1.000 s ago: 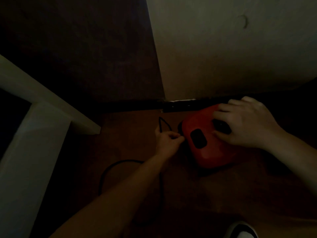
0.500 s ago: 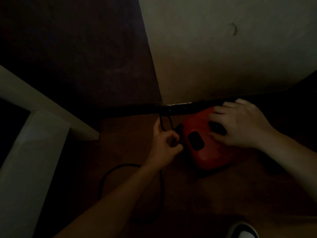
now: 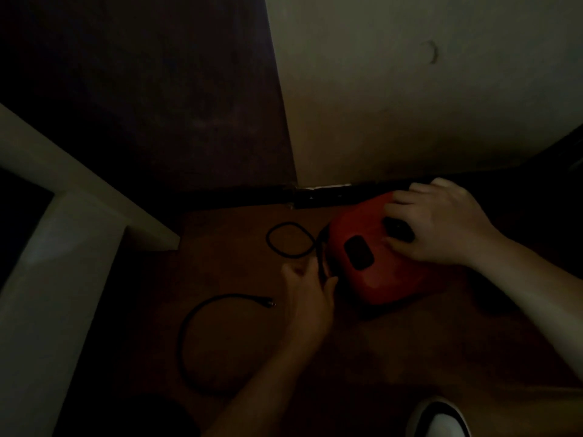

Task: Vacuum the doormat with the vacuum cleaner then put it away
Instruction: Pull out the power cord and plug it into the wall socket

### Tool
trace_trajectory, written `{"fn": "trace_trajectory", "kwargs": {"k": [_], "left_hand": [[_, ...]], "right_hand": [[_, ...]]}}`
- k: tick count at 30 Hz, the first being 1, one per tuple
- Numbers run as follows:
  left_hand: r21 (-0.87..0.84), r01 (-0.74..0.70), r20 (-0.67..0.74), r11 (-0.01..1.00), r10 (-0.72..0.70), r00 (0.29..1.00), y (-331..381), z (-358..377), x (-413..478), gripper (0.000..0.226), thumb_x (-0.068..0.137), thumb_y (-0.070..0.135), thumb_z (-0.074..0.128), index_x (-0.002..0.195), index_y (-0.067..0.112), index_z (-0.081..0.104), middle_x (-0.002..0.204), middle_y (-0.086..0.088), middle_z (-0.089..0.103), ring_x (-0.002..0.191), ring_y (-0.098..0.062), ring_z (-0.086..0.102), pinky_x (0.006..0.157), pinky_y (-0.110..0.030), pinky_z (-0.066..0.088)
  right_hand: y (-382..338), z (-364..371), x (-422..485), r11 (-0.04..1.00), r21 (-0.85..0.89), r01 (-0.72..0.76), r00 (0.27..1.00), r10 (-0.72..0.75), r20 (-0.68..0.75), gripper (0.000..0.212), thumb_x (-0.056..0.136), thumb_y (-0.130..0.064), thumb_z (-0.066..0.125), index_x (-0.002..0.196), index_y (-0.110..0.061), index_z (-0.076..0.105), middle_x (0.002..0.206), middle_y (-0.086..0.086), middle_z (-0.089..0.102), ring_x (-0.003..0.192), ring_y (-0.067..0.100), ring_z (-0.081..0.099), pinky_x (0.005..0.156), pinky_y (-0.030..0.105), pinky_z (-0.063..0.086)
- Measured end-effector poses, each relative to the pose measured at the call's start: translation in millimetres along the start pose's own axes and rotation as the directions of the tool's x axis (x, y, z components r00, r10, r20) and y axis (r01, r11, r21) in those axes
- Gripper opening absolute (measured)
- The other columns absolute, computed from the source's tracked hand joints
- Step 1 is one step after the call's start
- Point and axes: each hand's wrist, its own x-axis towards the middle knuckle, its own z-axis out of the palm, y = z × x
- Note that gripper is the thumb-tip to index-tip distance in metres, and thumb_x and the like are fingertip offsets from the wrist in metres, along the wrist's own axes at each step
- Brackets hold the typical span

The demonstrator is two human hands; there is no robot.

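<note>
The scene is very dark. A red vacuum cleaner (image 3: 375,263) with black patches sits on the brown floor against a pale wall. My right hand (image 3: 441,225) lies flat on its top, fingers over a black button or handle. My left hand (image 3: 310,285) pinches the black power cord (image 3: 285,244) right at the vacuum's left side. The cord forms a small loop beyond my left hand and a larger arc on the floor further left, ending in a plug tip (image 3: 268,302). No doormat can be made out.
A pale wall (image 3: 410,105) meets a dark panel or door (image 3: 157,105) at a corner. A white frame or furniture piece (image 3: 47,247) stands at the left. A white shoe with a dark rim (image 3: 441,419) shows at the bottom right.
My left hand has slid back toward me along the cord, and a round loop of cord now lies beyond it. My right hand stays on the vacuum.
</note>
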Motion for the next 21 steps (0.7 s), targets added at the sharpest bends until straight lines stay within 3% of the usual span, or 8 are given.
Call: {"fn": "trace_trajectory", "kwargs": {"k": [3,5,9,12,15,19,21], "left_hand": [[-0.142,-0.075,0.032,0.987,0.080,0.996,-2.5,-3.8,5.9,0.022,0.095,0.022,0.063,0.116,0.015,0.060,0.103,0.014,0.056,0.100,-0.005,0.056,0.084,-0.016,0.045],[-0.257,-0.050,0.085,0.965,0.074,0.994,-4.3,-5.3,8.0,0.010,0.094,0.020,0.066,0.102,0.021,0.061,0.085,0.022,0.055,0.084,0.006,0.055,0.074,-0.008,0.042],[-0.440,0.040,0.165,0.897,0.037,0.986,-13.1,-1.3,6.6,0.020,0.090,0.015,0.070,0.086,0.031,0.060,0.083,0.022,0.065,0.084,0.008,0.062,0.074,-0.010,0.048],[-0.416,0.102,0.217,0.904,-0.011,0.976,-26.5,7.7,7.0,0.017,0.087,0.014,0.074,0.084,0.027,0.062,0.087,0.012,0.068,0.086,0.003,0.065,0.074,-0.015,0.050],[-0.355,0.164,0.283,0.920,-0.062,0.957,-38.3,25.3,2.0,0.022,0.086,0.008,0.073,0.082,0.026,0.061,0.086,0.010,0.066,0.080,0.001,0.064,0.069,-0.010,0.048],[-0.327,0.248,0.051,0.912,-0.245,0.968,-57.9,35.6,14.5,0.024,0.088,0.005,0.070,0.078,0.024,0.058,0.085,0.002,0.065,0.083,-0.013,0.063,0.070,-0.021,0.047],[-0.239,0.255,-0.080,0.937,-0.281,0.956,-63.7,28.7,33.8,0.018,0.087,0.008,0.071,0.098,0.019,0.063,0.106,-0.007,0.066,0.104,-0.025,0.063,0.083,-0.032,0.052]], "right_hand": [[-0.6,0.2,0.5,1.000,-0.018,0.001,1.000,-0.001,0.000,0.036,0.074,-0.053,0.074,0.094,-0.023,0.072,0.086,-0.002,0.066,0.080,0.026,0.063,0.071,0.037,0.043],[-0.2,0.7,0.5,1.000,-0.019,0.004,1.000,-0.004,0.001,0.036,0.075,-0.054,0.073,0.094,-0.023,0.072,0.086,-0.002,0.066,0.080,0.025,0.063,0.071,0.036,0.041],[-0.8,-0.1,0.0,1.000,-0.025,0.008,1.000,-0.007,0.006,0.037,0.075,-0.054,0.071,0.094,-0.022,0.073,0.087,-0.002,0.067,0.079,0.025,0.063,0.070,0.036,0.041],[-1.2,-0.1,-0.1,1.000,-0.017,0.006,1.000,-0.007,-0.007,0.037,0.074,-0.053,0.074,0.094,-0.022,0.072,0.085,-0.002,0.067,0.078,0.026,0.063,0.070,0.036,0.042],[-0.6,0.2,-0.7,1.000,-0.004,0.008,1.000,-0.008,-0.024,0.036,0.073,-0.052,0.076,0.093,-0.022,0.072,0.084,-0.001,0.066,0.077,0.026,0.063,0.070,0.036,0.041],[-0.4,0.7,-1.9,1.000,0.008,0.013,0.999,-0.012,-0.046,0.035,0.073,-0.051,0.076,0.092,-0.022,0.071,0.085,-0.002,0.066,0.077,0.026,0.063,0.070,0.033,0.033],[0.6,0.9,-2.1,1.000,0.010,0.015,0.998,-0.015,-0.054,0.034,0.074,-0.052,0.074,0.092,-0.022,0.071,0.085,-0.002,0.065,0.078,0.026,0.062,0.070,0.033,0.033]]}}
